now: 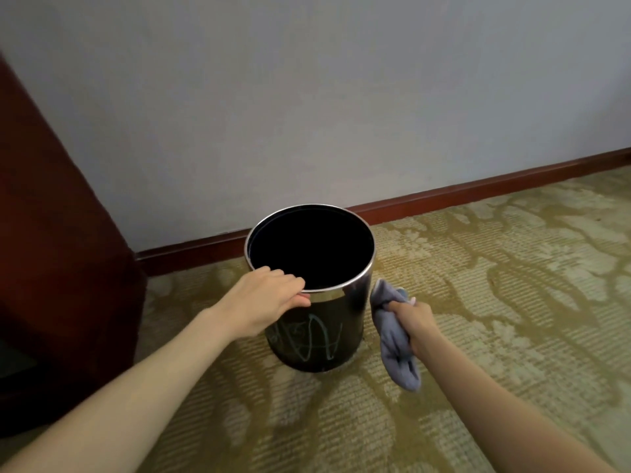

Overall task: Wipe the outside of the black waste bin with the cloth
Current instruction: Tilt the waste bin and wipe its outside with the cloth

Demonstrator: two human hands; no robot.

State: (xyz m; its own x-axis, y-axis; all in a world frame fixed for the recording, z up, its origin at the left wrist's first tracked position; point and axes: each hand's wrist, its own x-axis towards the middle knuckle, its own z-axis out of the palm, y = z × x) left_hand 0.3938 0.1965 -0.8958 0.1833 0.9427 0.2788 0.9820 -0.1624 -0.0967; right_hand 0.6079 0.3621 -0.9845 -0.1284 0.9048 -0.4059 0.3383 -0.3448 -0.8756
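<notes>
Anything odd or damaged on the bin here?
Pale scribbled marks cover the front wall of the black waste bin, below the left hand gripping its rim. Chalk or scratches, cannot tell. Bin stands upright, nothing spilled.

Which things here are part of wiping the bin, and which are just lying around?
For the job: black waste bin, scribbles on its side; grey cloth, gripped by the right hand; left hand, holding the bin's rim.
Just around: patterned carpet; wooden skirting board; grey wall; dark wooden furniture at left.
</notes>
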